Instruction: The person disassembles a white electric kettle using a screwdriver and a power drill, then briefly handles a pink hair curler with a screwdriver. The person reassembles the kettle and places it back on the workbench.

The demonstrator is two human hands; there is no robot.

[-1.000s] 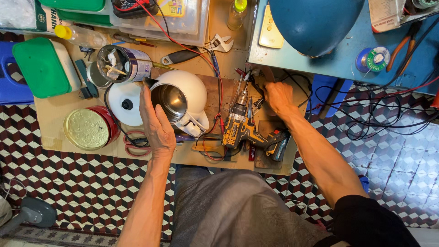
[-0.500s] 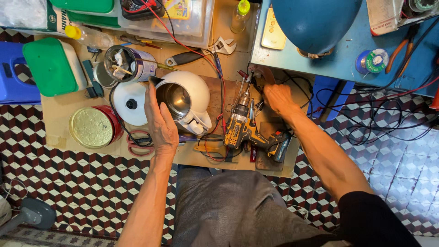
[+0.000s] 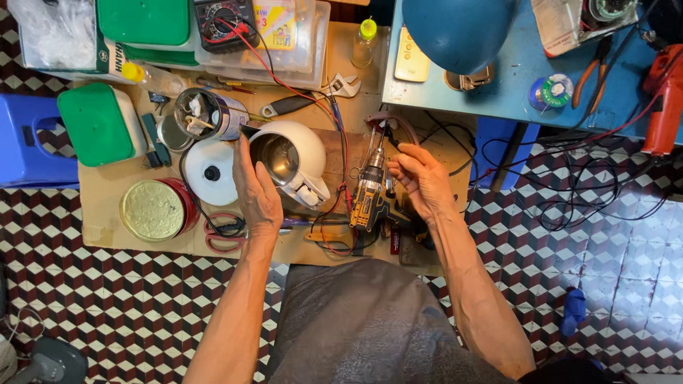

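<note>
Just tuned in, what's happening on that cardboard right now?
A person sits over a cardboard sheet on the tiled floor. The left hand rests against a white electric kettle lying open on its side. The right hand hovers, fingers curled, beside a yellow-and-black cordless drill; whether it pinches anything is unclear. Tools and wires lie around.

The scene is seen from a single head-worn camera, aimed steeply downward from above the seated person's lap. The cardboard work surface [image 3: 107, 220] on the tiled floor [image 3: 107, 306] is viewed at arm's length, forearms entering from below.
</note>
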